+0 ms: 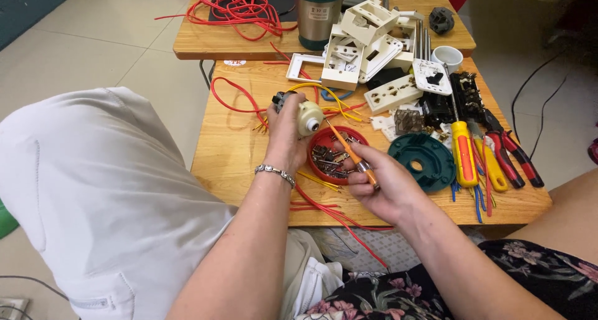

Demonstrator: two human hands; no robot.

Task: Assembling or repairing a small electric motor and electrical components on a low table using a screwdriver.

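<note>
At the far left a knee in pale trousers [93, 189] fills the view beside the wooden table [230, 164]. A red wire [233, 96] loops across the table top toward the left hand [283, 136], which wears a metal bracelet [274, 172] at the wrist. That hand is closed around a small cream-coloured round part [308, 117] with a dark hole in its face, held up just above the table; yellow wires [339, 105] run out from behind it. Just right of it lies a red round lid [317, 164] holding small metal screws and contacts [330, 158]. The right hand [380, 186] hovers over the near edge of this lid, fingers pinched narrowly on a slim orange-handled screwdriver [352, 152] whose tip points up toward the cream part. Red wires [330, 214] trail off the table's near edge below the two hands. Further right sits a dark green round cover [430, 164] with a central hole. Behind it lie white socket and switch housings [367, 46] in a heap, and a metal cylinder with a green cap [319, 12] stands on a second table behind. Next comes a larger yellow and orange screwdriver [464, 152], then a yellow-handled tool [492, 167] and red-handled pliers [517, 158] at the right end. A white cup [447, 56] stands near the far right corner.
</note>
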